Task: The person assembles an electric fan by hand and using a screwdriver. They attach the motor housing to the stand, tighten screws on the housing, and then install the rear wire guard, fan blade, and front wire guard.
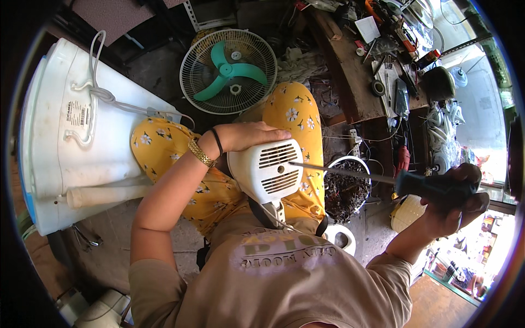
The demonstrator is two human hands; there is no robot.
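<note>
Fan motor housing [268, 171], white with two banks of slots and a central hole, sits between the person's knees in yellow floral trousers [303, 123], its slotted face turned to the right and near. The left hand [249, 135] lies flattened over the far side of the housing, fingers extended, steadying it rather than encircling it. The right hand [456, 197], well to the right, is curled around the dark blue handle of a long screwdriver [416, 185], whose shaft runs leftward to the slotted face and ends just beside the hole; whether the tip touches cannot be told.

Progress, as judged here: the slotted cover is in place, so it is either yet to come off or already refitted; which of the two is not shown, nor is any screw visible in the hole. A round fan guard [188, 90] with teal blades [217, 85] lies apart on the far floor; whether it belongs to this motor is unclear.

Surroundings: a white bucket [365, 160] of dark scraps stands to the right, a tool-strewn worktop [347, 82] far right, and a white appliance body [52, 128] at left.
</note>
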